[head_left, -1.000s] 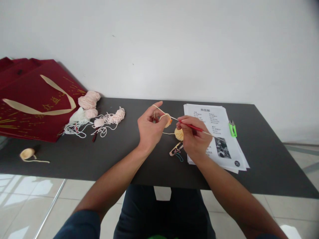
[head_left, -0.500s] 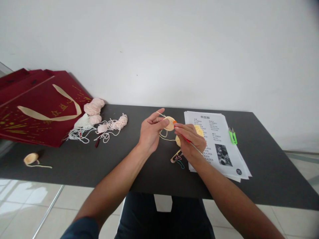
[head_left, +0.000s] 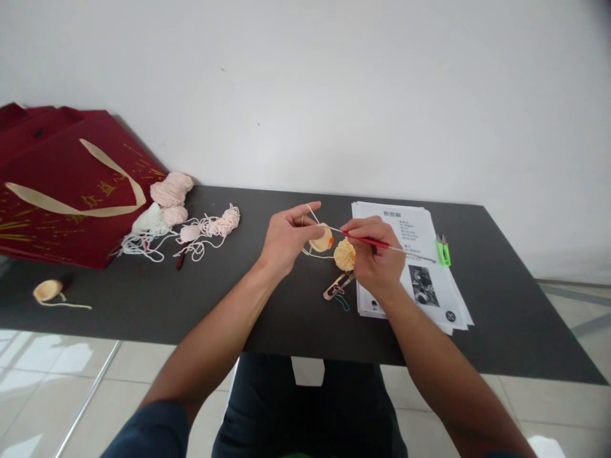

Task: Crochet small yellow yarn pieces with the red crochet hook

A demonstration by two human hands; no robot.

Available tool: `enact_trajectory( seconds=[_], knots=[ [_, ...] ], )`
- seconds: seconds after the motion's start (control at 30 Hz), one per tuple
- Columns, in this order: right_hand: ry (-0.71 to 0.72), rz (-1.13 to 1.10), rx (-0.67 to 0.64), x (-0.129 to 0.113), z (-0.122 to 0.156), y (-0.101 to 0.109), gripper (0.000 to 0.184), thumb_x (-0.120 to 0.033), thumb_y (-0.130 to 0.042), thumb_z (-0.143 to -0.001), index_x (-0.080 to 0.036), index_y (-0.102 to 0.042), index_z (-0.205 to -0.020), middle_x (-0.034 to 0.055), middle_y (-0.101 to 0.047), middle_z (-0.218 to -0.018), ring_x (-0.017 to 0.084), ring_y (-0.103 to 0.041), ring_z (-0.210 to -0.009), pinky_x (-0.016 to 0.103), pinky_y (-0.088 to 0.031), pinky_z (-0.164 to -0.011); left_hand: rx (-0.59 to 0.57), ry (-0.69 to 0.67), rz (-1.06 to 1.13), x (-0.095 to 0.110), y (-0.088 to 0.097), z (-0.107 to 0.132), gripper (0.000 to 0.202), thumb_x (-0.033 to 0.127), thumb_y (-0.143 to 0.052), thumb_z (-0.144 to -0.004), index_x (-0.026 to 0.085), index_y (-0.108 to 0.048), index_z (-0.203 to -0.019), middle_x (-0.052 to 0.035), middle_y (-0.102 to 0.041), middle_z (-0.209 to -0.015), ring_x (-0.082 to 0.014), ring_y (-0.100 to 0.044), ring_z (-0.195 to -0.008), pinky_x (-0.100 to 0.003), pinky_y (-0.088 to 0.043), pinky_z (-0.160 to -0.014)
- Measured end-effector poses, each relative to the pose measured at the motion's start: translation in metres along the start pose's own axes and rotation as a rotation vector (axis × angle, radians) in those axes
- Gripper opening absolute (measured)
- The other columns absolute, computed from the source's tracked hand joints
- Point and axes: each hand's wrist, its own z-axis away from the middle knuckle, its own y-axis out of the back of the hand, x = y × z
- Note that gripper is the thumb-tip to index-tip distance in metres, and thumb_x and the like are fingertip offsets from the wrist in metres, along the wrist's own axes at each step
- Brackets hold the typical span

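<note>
— What are the hands gripping?
— The right hand (head_left: 375, 261) pinches a thin red-handled crochet hook (head_left: 377, 242). The left hand (head_left: 286, 238) pinches a small round peach crocheted disc (head_left: 321, 240), with yarn seemingly looped over its forefinger.
— Where is it?
— Just left of the white printed paper stack (head_left: 420, 267), beside a peach yarn ball (head_left: 344, 254).

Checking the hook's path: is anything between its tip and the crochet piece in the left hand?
Nothing visible. The hook in the right hand reaches the piece held by the left hand; the yarn ball lies beside that line, nearer the person.
</note>
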Motion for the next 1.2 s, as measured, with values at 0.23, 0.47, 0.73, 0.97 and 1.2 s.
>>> enact_trajectory(
  seconds=[0.23,0.47,0.73,0.97,1.2],
  knots=[
    [-0.037,-0.003,0.06,-0.011,0.0,0.0,0.013,-0.015,-0.07,-0.091,-0.027,-0.068,-0.095,0.0022,-0.076,-0.093,0.019,-0.07,-0.085,0.038,-0.054,-0.079,0.054,-0.235,-0.099,-0.004,-0.006,0.005,0.049,0.012,-0.075,-0.068,0.017,-0.078,-0.117,0.0045,-0.067,-0.067,-0.0083,-0.055,-0.056,-0.023,-0.046,-0.058],
    [-0.361,-0.248,0.156,-0.004,-0.002,0.004,0.017,-0.027,-0.081,-0.085,-0.025,-0.066,-0.092,0.0007,-0.075,-0.091,0.015,-0.069,-0.078,0.03,-0.051,-0.068,-0.086,-0.247,-0.02,-0.007,-0.003,0.002,0.044,0.01,-0.074,-0.069,0.018,-0.079,-0.112,0.0042,-0.064,-0.068,-0.0066,-0.053,-0.055,-0.02,-0.042,-0.053],
    [-0.473,-0.422,0.181,-0.012,-0.006,0.004,0.021,-0.028,-0.086,-0.081,-0.025,-0.066,-0.087,-0.0006,-0.075,-0.085,0.009,-0.056,-0.061,0.027,-0.046,-0.06,-0.198,-0.182,0.06,-0.007,0.003,-0.004,0.04,0.008,-0.074,-0.065,0.02,-0.082,-0.102,0.003,-0.065,-0.07,-0.0071,-0.054,-0.056,-0.02,-0.042,-0.052],
    [-0.714,-0.68,0.188,-0.01,-0.008,-0.002,0.019,-0.027,-0.088,-0.078,-0.024,-0.07,-0.081,-0.0014,-0.079,-0.087,0.006,-0.062,-0.064,0.019,-0.053,-0.061,-0.143,-0.179,0.066,-0.011,0.0,-0.002,0.019,0.014,-0.081,-0.068,0.019,-0.08,-0.087,0.0017,-0.07,-0.071,-0.0085,-0.06,-0.06,-0.022,-0.048,-0.059],
    [-0.794,-0.703,0.219,-0.01,-0.001,-0.013,0.017,-0.027,-0.086,-0.081,-0.025,-0.071,-0.088,-0.0006,-0.082,-0.093,0.008,-0.069,-0.072,0.02,-0.061,-0.07,-0.1,-0.159,0.041,-0.016,-0.006,0.003,0.019,0.017,-0.082,-0.071,0.018,-0.079,-0.09,0.0001,-0.074,-0.075,-0.0102,-0.064,-0.063,-0.023,-0.052,-0.063]
  ],
)
